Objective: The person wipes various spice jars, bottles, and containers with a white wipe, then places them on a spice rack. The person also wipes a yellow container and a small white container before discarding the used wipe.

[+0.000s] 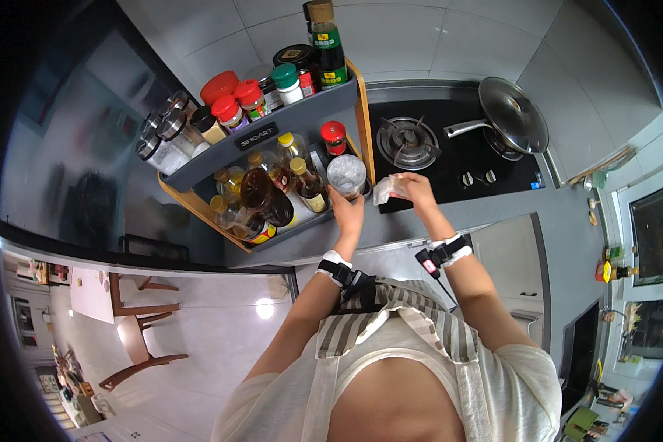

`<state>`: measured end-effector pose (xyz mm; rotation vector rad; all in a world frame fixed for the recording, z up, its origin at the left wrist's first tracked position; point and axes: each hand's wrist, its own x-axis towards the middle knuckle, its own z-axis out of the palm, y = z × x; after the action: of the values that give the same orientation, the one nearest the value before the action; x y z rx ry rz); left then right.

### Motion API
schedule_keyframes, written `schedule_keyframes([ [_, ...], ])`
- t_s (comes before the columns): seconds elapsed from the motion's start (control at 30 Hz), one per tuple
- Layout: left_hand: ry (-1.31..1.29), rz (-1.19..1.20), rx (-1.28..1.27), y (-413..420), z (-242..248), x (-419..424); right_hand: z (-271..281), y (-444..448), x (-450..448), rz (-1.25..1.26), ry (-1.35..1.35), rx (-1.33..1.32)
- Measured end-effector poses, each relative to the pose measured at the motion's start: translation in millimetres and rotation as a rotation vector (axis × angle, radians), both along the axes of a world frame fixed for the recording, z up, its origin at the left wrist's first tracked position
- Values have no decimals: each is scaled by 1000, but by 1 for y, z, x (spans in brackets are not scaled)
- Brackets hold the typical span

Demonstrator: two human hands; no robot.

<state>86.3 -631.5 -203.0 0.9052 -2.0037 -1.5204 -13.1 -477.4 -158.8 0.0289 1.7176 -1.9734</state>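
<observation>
My left hand grips the lower side of a round clear jar with a whitish top, at the right end of the lower shelf of a two-tier spice rack. Beside it, to the right, my right hand pinches a crumpled white cloth or tissue over the counter edge by the hob. A red-capped jar stands just behind the clear jar. Left of my left hand are a gold-capped bottle and a dark brown bottle on the same shelf.
The black gas hob lies to the right, with a bare burner and a lidded pan. Shakers and jars fill the rack's upper shelf, including a tall green-labelled bottle. The grey countertop bends around at right.
</observation>
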Motion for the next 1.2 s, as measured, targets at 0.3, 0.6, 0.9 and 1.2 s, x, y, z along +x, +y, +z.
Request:
schedule_keyframes([
  [0.3,324,-118,207,-13,-49,6,21,93,34,-220,-193,-312],
  [0.6,265,13,170,50,46,23,22,249,90,-555,-161,-659],
  [0.9,364,-512,215,266,59,29,5,439,171,-783,-88,-743],
  [1.2,328,-1021,280,491,62,2,43,602,257,-956,71,-1012],
])
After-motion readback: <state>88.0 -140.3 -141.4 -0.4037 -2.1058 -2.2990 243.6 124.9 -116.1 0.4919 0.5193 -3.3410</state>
